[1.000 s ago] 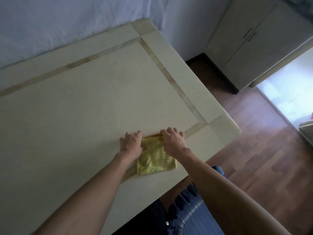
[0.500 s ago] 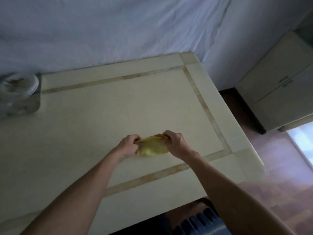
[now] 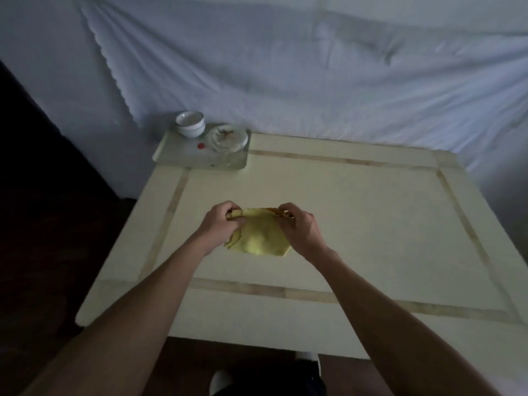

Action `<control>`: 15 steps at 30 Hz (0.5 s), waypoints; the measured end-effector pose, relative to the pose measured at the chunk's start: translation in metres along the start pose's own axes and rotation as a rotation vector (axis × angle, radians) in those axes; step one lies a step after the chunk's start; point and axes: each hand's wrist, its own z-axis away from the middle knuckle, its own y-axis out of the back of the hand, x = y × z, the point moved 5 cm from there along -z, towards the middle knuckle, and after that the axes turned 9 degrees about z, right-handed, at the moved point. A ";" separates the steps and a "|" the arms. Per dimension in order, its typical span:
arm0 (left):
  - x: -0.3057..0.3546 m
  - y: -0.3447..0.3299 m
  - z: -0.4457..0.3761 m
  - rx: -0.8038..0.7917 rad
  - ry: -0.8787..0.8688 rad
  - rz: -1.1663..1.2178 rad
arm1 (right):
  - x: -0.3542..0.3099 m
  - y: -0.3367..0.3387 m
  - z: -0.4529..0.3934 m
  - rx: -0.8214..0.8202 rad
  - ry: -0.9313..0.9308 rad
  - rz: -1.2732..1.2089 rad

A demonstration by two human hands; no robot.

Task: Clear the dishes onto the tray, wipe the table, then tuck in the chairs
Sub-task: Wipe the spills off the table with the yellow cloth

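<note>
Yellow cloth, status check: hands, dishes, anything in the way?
Left hand and right hand both pinch the yellow cloth, bunched at mid-table. Bowl and plate on the tray, far-left corner. Nothing in the way.

Both hands [image 3: 221, 224] [image 3: 298, 228] pinch yellow cloth [image 3: 258, 237] over table [image 3: 357, 210].

A home dining corner: a cream square table with tan inlay strips [image 3: 357, 212] bears a pale rectangular tray [image 3: 183, 158] with a white ceramic bowl [image 3: 190, 123] and a clear glass plate [image 3: 227, 138], before a wrinkled white cloth backdrop [image 3: 314, 67].
</note>
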 end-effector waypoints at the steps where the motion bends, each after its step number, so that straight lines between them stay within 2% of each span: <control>1: -0.003 0.018 0.005 0.017 -0.006 0.004 | -0.016 -0.008 -0.002 -0.009 0.007 -0.004; 7: -0.030 0.124 0.033 0.147 0.016 0.043 | -0.115 -0.057 -0.021 -0.082 0.123 -0.024; 15: -0.046 0.185 0.031 0.244 0.055 0.040 | -0.155 -0.099 -0.058 -0.132 0.183 -0.079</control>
